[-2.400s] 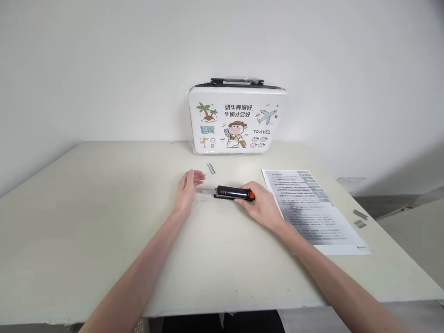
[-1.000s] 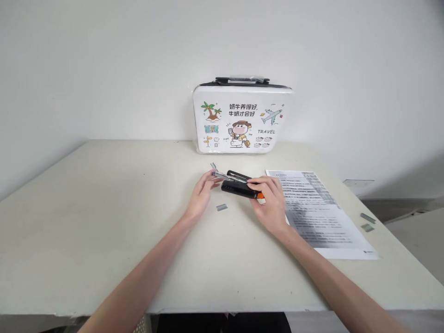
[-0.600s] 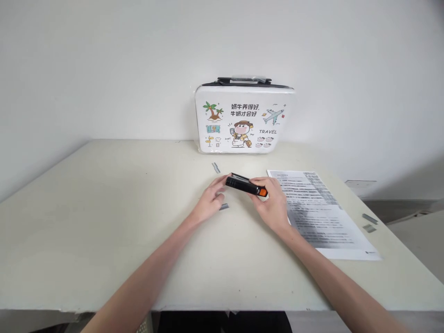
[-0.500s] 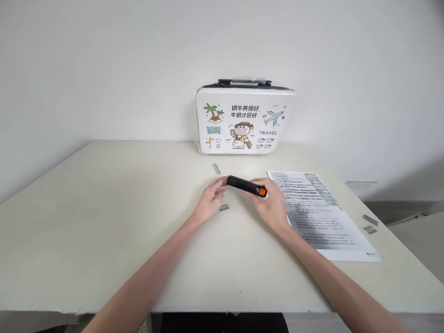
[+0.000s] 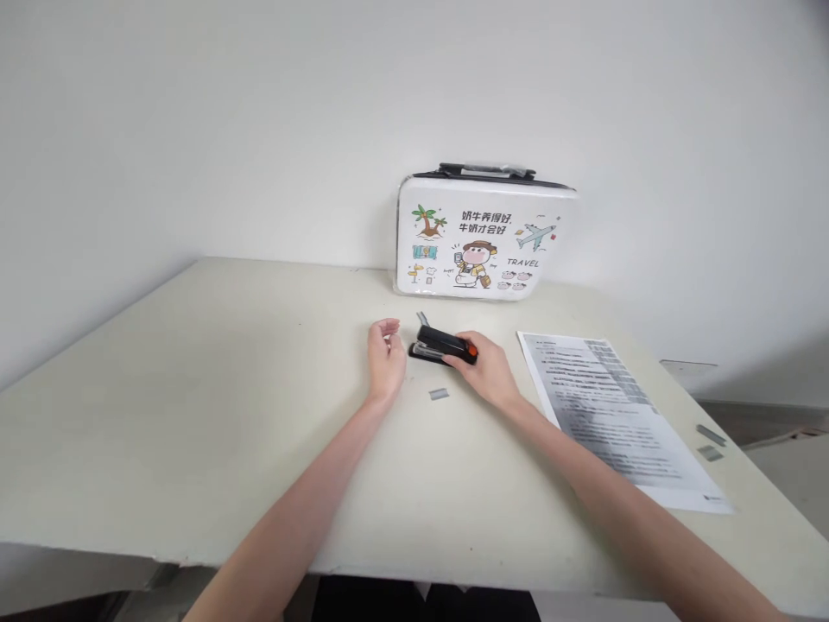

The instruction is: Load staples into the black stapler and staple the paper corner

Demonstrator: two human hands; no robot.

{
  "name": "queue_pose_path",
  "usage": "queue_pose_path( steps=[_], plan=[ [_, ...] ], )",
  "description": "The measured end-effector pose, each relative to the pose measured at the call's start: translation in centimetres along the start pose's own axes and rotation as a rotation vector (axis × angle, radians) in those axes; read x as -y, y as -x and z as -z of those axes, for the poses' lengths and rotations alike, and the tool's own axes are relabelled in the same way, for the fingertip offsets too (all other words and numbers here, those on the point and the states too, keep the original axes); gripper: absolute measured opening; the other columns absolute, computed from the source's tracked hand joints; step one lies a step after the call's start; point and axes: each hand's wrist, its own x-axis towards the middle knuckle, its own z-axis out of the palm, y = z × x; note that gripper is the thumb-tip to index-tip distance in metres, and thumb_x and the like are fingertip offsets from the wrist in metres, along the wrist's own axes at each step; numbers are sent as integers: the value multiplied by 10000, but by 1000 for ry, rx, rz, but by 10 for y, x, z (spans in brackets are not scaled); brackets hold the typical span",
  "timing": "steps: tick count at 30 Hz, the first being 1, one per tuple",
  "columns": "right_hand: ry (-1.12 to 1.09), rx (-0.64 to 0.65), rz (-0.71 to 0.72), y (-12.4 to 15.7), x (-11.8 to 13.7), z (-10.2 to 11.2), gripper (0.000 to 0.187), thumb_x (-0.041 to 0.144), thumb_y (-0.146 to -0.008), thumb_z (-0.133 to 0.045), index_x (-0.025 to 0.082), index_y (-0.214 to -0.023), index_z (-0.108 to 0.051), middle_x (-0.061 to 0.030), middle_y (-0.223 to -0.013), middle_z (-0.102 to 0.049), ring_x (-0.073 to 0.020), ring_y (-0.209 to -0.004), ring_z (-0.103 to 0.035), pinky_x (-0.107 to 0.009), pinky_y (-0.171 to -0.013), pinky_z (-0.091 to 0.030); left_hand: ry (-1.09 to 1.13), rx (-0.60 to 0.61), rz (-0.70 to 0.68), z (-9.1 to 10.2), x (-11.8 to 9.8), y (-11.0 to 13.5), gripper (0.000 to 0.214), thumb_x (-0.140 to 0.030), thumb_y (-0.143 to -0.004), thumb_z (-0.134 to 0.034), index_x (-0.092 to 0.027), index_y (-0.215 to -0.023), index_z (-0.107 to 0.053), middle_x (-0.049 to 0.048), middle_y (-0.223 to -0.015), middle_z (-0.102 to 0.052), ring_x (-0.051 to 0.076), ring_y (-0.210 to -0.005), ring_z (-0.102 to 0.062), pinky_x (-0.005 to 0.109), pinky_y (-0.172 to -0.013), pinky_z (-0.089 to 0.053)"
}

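Observation:
A black stapler [image 5: 441,339] with an orange-red rear end sits low over the middle of the table, its jaw pointing left. My right hand [image 5: 483,367] grips it by the rear end, thumb along the near side. Just left of the jaw, my left hand [image 5: 387,363] stands on its edge, empty, with loosely bent fingers apart from the stapler. One strip of staples [image 5: 439,394] lies in front of the stapler. Another staple strip [image 5: 423,318] is partly hidden behind it.
A white case [image 5: 485,238] with cartoon prints stands against the wall. To the right lies a printed sheet of paper [image 5: 602,406]. Two more staple strips [image 5: 711,434] lie near the table's right edge.
The stapler has turned from its top facing me to a side view and come lower. My left hand has let go of its front end and moved left. The camera view has shifted slightly.

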Motion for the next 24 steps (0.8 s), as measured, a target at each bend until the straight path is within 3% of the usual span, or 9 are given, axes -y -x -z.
queue_pose_path(
  steps=[4,7,11,15,20,24],
  plan=[
    [24,81,94,-33,9,-27,296,346,-898,-723,213,-1160,-682,-120,-1148,-757,-292,-1040,-702,-478,-961,-550,-26,-60,-14,7,1,-4,181,-130,-922,-575,-233,-1071,-580,83,-1213,-594,236,-1188,-576,369,-1072,-414],
    [12,0,127,-27,17,-30,432,356,-918,-717,210,-1311,-613,-170,-1323,-667,-315,-1238,-634,-521,-1069,-515,-50,-102,-10,11,4,-8,183,-150,-938,-565,-242,-1096,-564,89,-1256,-559,241,-1222,-556,364,-1056,-421],
    [17,-122,171,17,25,-12,414,360,-978,-658,225,-1354,-551,-163,-1348,-602,-312,-1312,-571,-550,-1133,-480,-81,-144,-9,13,9,-13,172,-157,-958,-537,-235,-1109,-559,102,-1272,-542,241,-1222,-554,372,-1064,-418],
    [88,26,189,59,27,2,316,350,-956,-713,262,-1246,-625,-138,-1324,-606,-332,-1273,-585,-584,-1100,-503,-96,-160,-20,13,12,-18,166,-159,-957,-530,-229,-1104,-564,102,-1263,-549,229,-1200,-562,358,-1060,-423],
    [168,96,249,80,33,11,69,265,-971,-707,250,-1039,-704,-116,-1233,-670,-313,-1219,-601,-568,-1062,-527,-108,-159,-23,14,10,-26,136,-184,-948,-531,-222,-1071,-576,94,-1222,-576,221,-1168,-578,350,-1055,-425],
    [203,113,306,94,32,48,55,254,-1007,-662,253,-1047,-700,-103,-1255,-688,-295,-1243,-599,-531,-1052,-524,-131,-138,-14,17,7,-31,134,-192,-946,-501,-217,-1048,-584,83,-1174,-613,212,-1141,-590,345,-1045,-430]
  ],
)
